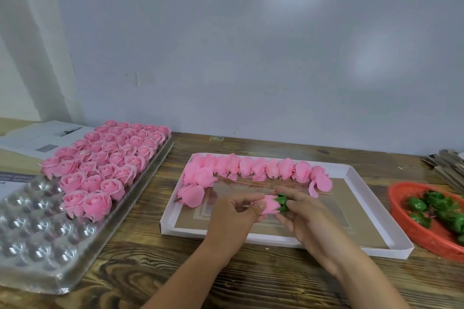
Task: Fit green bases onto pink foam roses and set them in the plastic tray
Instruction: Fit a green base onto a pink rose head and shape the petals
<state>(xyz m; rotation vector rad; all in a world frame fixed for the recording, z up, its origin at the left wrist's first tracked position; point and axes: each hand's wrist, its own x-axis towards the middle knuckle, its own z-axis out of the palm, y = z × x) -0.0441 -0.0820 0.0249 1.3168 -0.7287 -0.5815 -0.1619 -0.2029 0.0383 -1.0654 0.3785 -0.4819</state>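
Two hands meet in the lower middle of the frame, above a white cardboard tray (391,246) that lies on the wooden desk (140,253). The left hand (233,218) has its fingers (247,199) curled round one pink rose (270,204), which lies on its side. The right hand (308,218) pinches one green base (282,202) with its fingertips, and the base touches the end of the rose. In the white tray, along its far edge and left end, lie about thirteen loose roses (251,169) on their sides, all without green bases as far as I can see. On the left of the frame sits a clear plastic tray (37,231) with round cups. Its far part is full of finished roses (110,155) standing with the petals up; there are about forty, too many and too close to count for sure. Its near part shows bare shiny cups. At the right edge of the frame is one red basket (411,228), and in it lie green bases (442,211), about eight that show. Papers (42,138) lie in the upper left of the desk, behind the plastic tray. A stack of flat card pieces (447,165) sits at the far right edge.
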